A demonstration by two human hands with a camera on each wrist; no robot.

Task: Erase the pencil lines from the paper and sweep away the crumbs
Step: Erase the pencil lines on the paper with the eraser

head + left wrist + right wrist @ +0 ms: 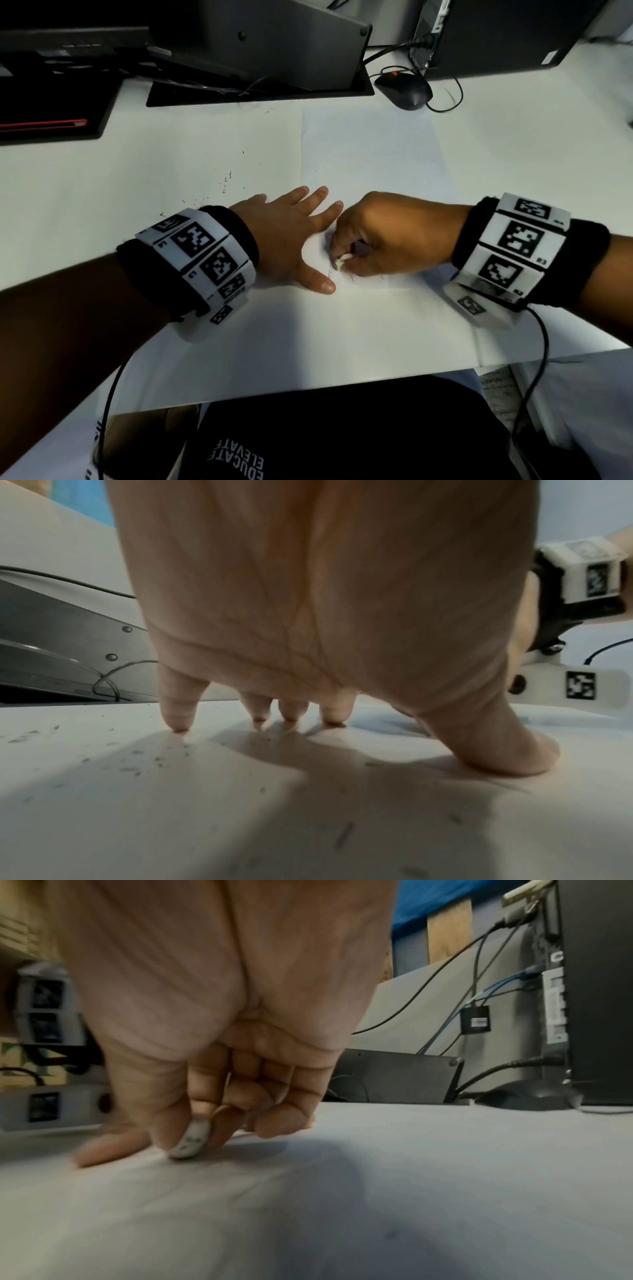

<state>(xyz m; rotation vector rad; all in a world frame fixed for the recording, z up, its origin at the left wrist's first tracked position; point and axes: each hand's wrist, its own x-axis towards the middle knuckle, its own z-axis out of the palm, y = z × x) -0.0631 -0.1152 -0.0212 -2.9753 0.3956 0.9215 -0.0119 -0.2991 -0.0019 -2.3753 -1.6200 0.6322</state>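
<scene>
A white sheet of paper (370,154) lies on the white desk, with faint pencil lines (330,272) near its lower left corner. My left hand (291,233) lies flat with spread fingers and presses on the paper's left edge; its fingertips (179,727) and thumb touch the surface. My right hand (383,233) pinches a small white eraser (340,262) between thumb and fingers, its tip down on the paper beside the pencil lines. In the right wrist view the eraser (190,1141) looks grey and worn. Dark eraser crumbs (224,185) lie scattered on the desk left of the paper.
A black computer mouse (404,90) with its cable sits behind the paper. A monitor base (260,85) and a dark device (51,113) stand at the back left, a computer tower (496,34) at the back right. The desk's front edge (308,387) runs close to me.
</scene>
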